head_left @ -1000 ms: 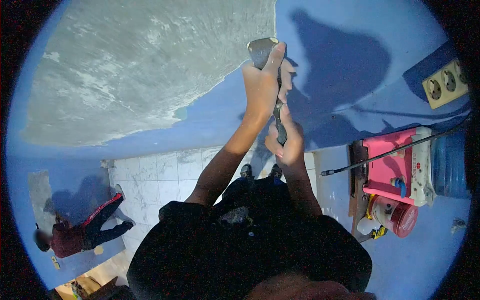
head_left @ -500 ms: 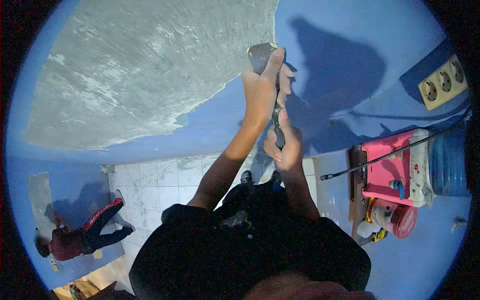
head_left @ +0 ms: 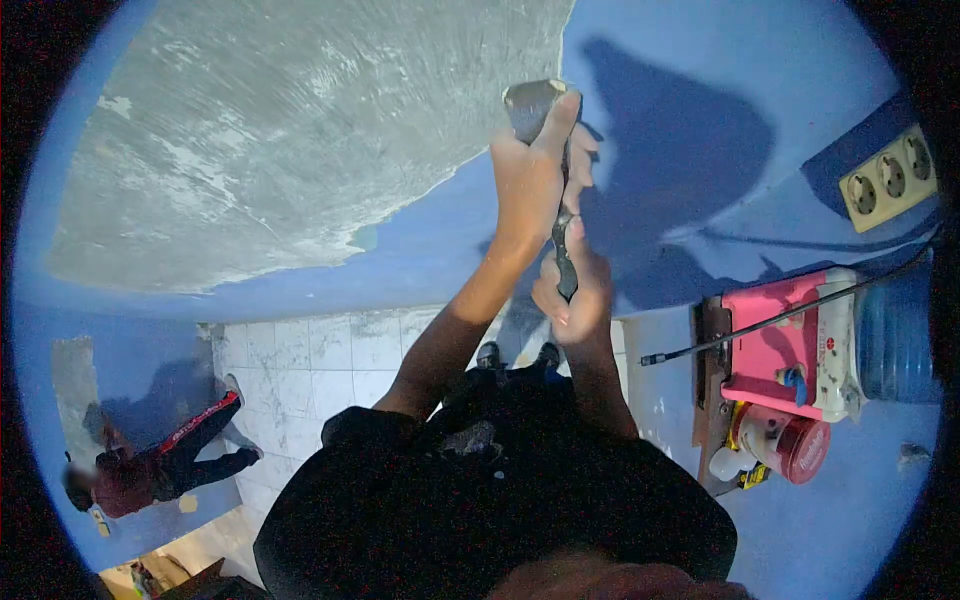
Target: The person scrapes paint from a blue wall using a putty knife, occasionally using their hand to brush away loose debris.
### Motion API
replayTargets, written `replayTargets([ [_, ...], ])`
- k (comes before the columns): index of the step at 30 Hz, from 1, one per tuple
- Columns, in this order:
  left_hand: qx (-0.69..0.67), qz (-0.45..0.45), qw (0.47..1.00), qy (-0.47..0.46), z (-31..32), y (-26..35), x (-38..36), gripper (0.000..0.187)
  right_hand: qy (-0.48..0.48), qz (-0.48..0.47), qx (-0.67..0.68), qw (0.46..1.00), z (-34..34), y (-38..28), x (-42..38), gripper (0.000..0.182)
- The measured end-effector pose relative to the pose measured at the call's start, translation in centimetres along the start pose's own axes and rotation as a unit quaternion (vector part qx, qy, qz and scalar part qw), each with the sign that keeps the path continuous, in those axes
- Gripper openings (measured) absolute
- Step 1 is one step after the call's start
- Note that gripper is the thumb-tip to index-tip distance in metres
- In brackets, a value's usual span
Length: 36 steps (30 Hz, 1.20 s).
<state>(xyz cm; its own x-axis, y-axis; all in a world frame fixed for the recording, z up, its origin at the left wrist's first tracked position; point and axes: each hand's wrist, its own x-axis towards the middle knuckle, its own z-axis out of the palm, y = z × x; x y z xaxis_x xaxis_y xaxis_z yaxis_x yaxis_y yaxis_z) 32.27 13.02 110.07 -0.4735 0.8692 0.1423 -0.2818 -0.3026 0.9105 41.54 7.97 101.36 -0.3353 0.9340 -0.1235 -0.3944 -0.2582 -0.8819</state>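
Both my hands are closed on a dark paint scraper [head_left: 530, 108] held against the wall. My left hand [head_left: 530, 180] grips it high up near the broad head, with the thumb lying along the blade. Lower down, my right hand [head_left: 577, 290] is wrapped around the black handle. The scraper's head sits by the right border of a bare grey patch [head_left: 300, 130], where it meets the blue paint [head_left: 670, 60]. My fingers hide the middle of the tool.
At right are a wall socket strip [head_left: 890, 178], a black cable [head_left: 760, 322], a pink and white container [head_left: 780, 350] and a red-lidded tub [head_left: 800, 448]. Another person [head_left: 160, 470] stands at the far left by the wall. White floor tiles [head_left: 330, 345] lie below.
The scraper and both hands have shifted slightly to the right in view, along the edge of the grey patch. My grip looks the same.
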Motion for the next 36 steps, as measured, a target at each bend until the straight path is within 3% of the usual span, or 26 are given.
replayTargets([
  [1, 0.010, -0.018, 1.000, 0.009, -0.2, -0.6, -0.5, 0.043, -0.008, -0.001, -0.004, 1.000, -0.4, 0.2, -0.3, 0.045],
  [3, 0.031, -0.035, 0.999, 0.020, -0.6, -1.3, -0.7, 0.042, -0.021, 0.099, 0.060, 0.993, -0.4, 0.0, -0.4, 0.046],
  [8, 0.014, -0.029, 0.999, 0.032, 0.1, 0.4, -0.7, 0.041, 0.024, 0.105, 0.063, 0.992, 0.0, 0.0, -1.1, 0.043],
  [10, 0.027, -0.015, 0.997, 0.065, 0.3, 0.1, -0.5, 0.040, 0.012, 0.075, 0.074, 0.994, 0.3, -0.4, 0.1, 0.041],
  [11, -0.010, -0.018, 1.000, 0.000, -0.3, 0.3, -0.4, 0.039, -0.009, 0.086, 0.057, 0.995, 0.3, -1.0, -0.3, 0.037],
  [13, 0.000, -0.003, 0.999, 0.039, 0.3, 0.3, 0.1, 0.039, -0.010, -0.075, -0.061, 0.995, 0.0, -0.1, 0.7, 0.034],
  [14, 0.010, -0.006, 0.998, 0.061, 0.6, 1.0, -0.2, 0.039, -0.055, -0.060, -0.025, 0.996, -0.2, -0.5, 0.9, 0.031],
  [15, 0.001, -0.006, 1.000, 0.026, 0.6, 1.9, 0.1, 0.039, -0.098, -0.041, 0.009, 0.994, -0.4, -0.8, 1.1, 0.029],
  [18, -0.002, -0.023, 1.000, 0.011, 0.5, 2.3, 0.0, 0.039, -0.056, 0.040, 0.113, 0.991, 0.7, -2.0, 0.2, 0.034],
  [23, 0.003, -0.037, 0.999, 0.000, 0.1, 1.6, 0.0, 0.038, -0.057, 0.082, 0.098, 0.990, 0.6, -1.7, 0.2, 0.046],
  [29, -0.020, 0.006, 1.000, 0.022, 0.3, 0.8, -0.1, 0.039, -0.043, 0.068, 0.066, 0.995, 0.5, -1.0, 0.1, 0.049],
  [33, 0.016, -0.021, 1.000, 0.002, -0.1, 1.0, 0.2, 0.041, -0.035, 0.055, 0.082, 0.995, 1.2, -1.5, 0.1, 0.050],
  [36, 0.003, -0.020, 1.000, 0.015, 0.1, 1.1, 0.1, 0.042, -0.055, 0.008, 0.001, 0.998, 0.9, -1.4, 0.0, 0.051],
])
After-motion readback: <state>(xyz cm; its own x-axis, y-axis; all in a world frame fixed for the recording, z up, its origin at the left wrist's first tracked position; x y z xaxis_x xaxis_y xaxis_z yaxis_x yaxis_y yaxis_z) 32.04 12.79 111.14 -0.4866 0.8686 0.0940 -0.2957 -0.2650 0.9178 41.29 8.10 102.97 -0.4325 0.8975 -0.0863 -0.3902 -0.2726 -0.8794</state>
